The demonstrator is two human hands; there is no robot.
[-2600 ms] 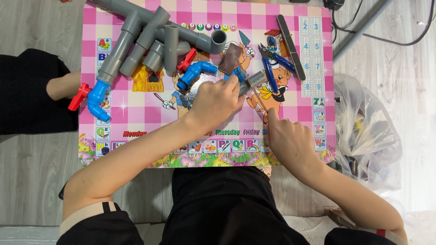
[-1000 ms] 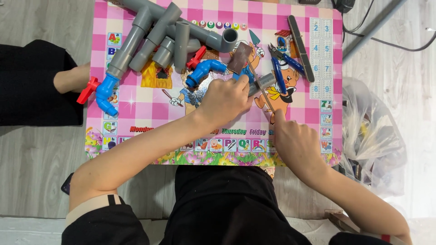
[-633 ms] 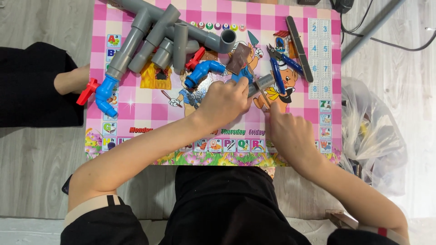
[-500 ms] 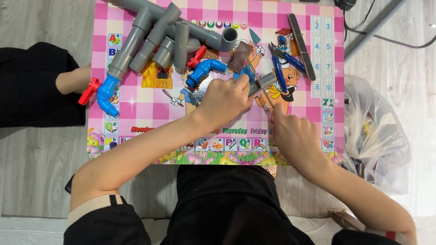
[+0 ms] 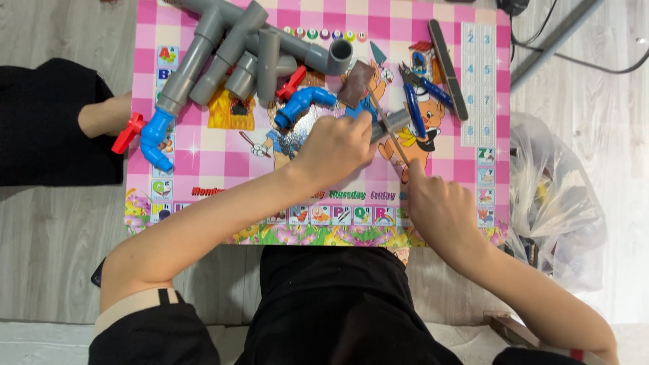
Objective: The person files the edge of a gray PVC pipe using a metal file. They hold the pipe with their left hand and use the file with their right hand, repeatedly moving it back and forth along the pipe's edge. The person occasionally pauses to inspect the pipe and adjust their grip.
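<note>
On the pink checked mat (image 5: 203, 155) spread over the wooden floor (image 5: 61, 236), two hands worked close together. One left hand (image 5: 334, 145) lay curled over a short grey fitting (image 5: 392, 120), its fingers (image 5: 362, 122) pressed around it, and that fitting sat near the mat's middle, just right of the knuckles. One right hand (image 5: 439, 206) sat nearer the mat's lower edge, its fingers pinching the lower end of a thin rod (image 5: 391, 135) that slanted up past the fitting to a dark brown block (image 5: 356, 83); whether rod and block were one tool could not be told. Two blue elbows showed: one (image 5: 303, 103) just above the left hand beside a red handle (image 5: 292, 82), the other (image 5: 155, 138) at the mat's left edge, joined to a second red handle (image 5: 128, 132). Four grey pipe branches (image 5: 230, 54) fanned across the upper left, with one grey elbow (image 5: 336, 55) at their right end. One pair of blue-handled pliers (image 5: 419, 94) and one dark file (image 5: 447, 57) lay at the upper right. One clear plastic bag (image 5: 561, 203) sat on the floor beside the mat. Compared with half a second before, both hands held the same places and grips, and nothing on the mat had shifted.
</note>
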